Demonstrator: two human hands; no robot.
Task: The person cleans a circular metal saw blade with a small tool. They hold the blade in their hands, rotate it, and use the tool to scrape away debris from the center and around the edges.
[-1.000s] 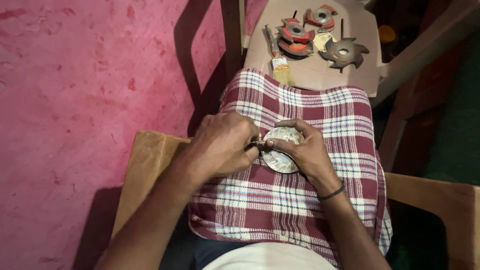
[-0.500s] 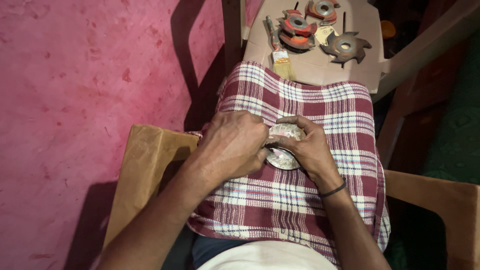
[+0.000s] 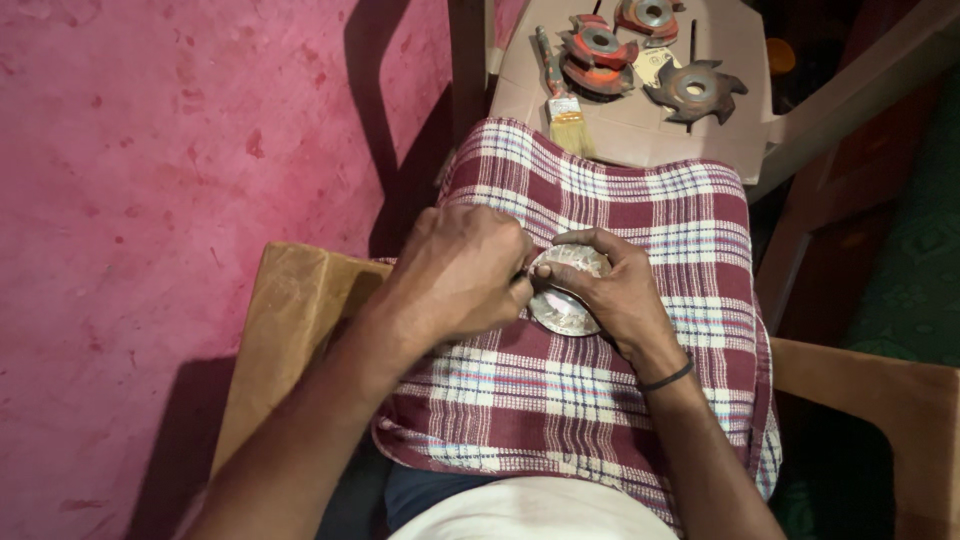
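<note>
On the checked cloth (image 3: 600, 400) over the lap, the right hand (image 3: 615, 290) curls round a round silvery metal disc (image 3: 562, 295), its grip grasping the rim. The left hand (image 3: 465, 270) presses against the disc's left edge, fingers clenched; what they pinch I cannot tell. Beyond the knees, a plastic stool (image 3: 640, 125) carries a paintbrush (image 3: 562, 95) and toothed cutter blades (image 3: 695, 88).

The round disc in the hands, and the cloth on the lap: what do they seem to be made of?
Round disc: probably metal, silvery with dull, scratched glints. Cloth: woven fabric, likely cotton, matte maroon-and-white check with soft folds. Left hand and right hand both grip the disc.
</note>
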